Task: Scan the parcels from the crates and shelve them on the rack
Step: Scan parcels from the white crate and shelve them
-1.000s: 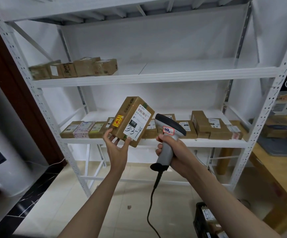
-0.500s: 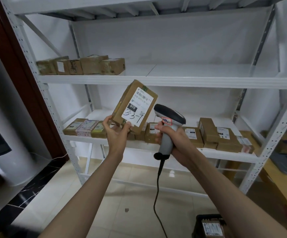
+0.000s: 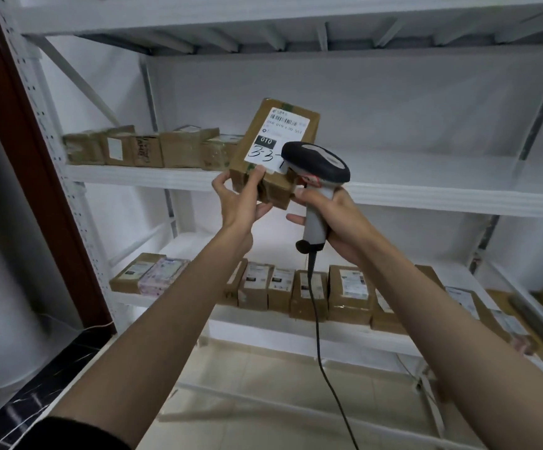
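Both hands have risen, lifting the parcel [image 3: 275, 151] from the lower shelf's height to the middle shelf [image 3: 426, 193] of the rack. Left hand [image 3: 241, 203] grips its lower corner; right hand [image 3: 335, 219] clasps the scanner [image 3: 317, 177], touching the parcel.

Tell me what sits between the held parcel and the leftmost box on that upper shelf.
Head view: a row of boxes lies between the leftmost box and the parcel.
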Tool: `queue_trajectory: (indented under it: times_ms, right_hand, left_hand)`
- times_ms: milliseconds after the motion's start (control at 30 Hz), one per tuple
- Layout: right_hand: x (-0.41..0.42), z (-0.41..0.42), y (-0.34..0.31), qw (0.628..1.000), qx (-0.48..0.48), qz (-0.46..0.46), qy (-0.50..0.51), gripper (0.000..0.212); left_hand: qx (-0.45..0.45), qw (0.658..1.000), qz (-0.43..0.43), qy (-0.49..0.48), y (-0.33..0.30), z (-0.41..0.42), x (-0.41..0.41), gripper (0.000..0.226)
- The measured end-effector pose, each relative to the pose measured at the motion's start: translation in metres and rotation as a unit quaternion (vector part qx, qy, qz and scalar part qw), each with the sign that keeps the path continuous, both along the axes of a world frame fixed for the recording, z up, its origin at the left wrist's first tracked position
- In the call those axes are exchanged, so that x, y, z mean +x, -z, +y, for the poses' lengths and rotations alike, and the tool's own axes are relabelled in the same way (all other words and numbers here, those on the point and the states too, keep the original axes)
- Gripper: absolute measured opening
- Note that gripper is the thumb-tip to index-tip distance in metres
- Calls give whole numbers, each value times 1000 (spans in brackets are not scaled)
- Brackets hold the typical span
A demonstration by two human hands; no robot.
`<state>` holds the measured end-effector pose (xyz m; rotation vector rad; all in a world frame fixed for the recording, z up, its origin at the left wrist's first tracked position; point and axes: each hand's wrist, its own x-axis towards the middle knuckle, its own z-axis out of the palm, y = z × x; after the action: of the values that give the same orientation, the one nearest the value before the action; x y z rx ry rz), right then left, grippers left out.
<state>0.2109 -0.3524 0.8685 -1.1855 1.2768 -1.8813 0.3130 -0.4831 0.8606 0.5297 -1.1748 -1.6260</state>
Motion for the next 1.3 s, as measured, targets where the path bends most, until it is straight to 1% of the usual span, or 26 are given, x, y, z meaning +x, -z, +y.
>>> queue_trajectory:
  times_ms: [100,167,267,333,467,567,667,767,833,900,1067,1167,1200,1300]
  right_hand:
    - [-15,-32,-13,1000,-8,9,19,35]
    - [-27,-51,-18,999,-12,11,29,34]
    - [-46,-76,-24,999,-4,24,38,38]
    - [-57,-91,-24,998,10,30,49,39]
    - [-75,-116,-18,998,17,23,62,28]
    - [-83,-132,-14,998,9,16,63,23]
    - [-87,-145,-9,996,19,28,84,20]
    - [-89,-154,-7,994,39,30,102,21]
    - [-90,-157,-7,993,44,28,105,21]
    - [-90,-159,-7,993,47,28,107,20]
    - [-85,-165,-13,988,90,40,115,27]
    - [-82,-165,-14,990,87,26,111,17]
    - [-82,-162,-13,990,82,17,111,19]
    - [-82,-147,-4,991,73,-2,116,31]
  left_hand:
    - [11,1000,0,10,-18,-32,-21,60]
    - [-6,1000,-10,28,-29,-54,-31,58]
    - [-51,996,-55,57,-39,-88,-41,61]
    - [-55,992,-79,79,-39,-107,-47,63]
    - [-91,985,-116,86,-32,-139,-57,60]
    - [-158,970,-177,49,-26,-158,-59,53]
    - [-264,930,-255,-37,-17,-175,-61,43]
    - [-305,903,-285,-98,-13,-193,-65,30]
    - [-316,894,-296,-114,-13,-206,-67,23]
    - [-310,892,-307,-120,-14,-217,-70,20]
    - [-282,878,-351,-164,-15,-223,-78,34]
    - [-285,876,-354,-164,-14,-219,-80,36]
    - [-288,875,-353,-163,-13,-218,-79,35]
    - [-296,877,-338,-169,-6,-210,-72,31]
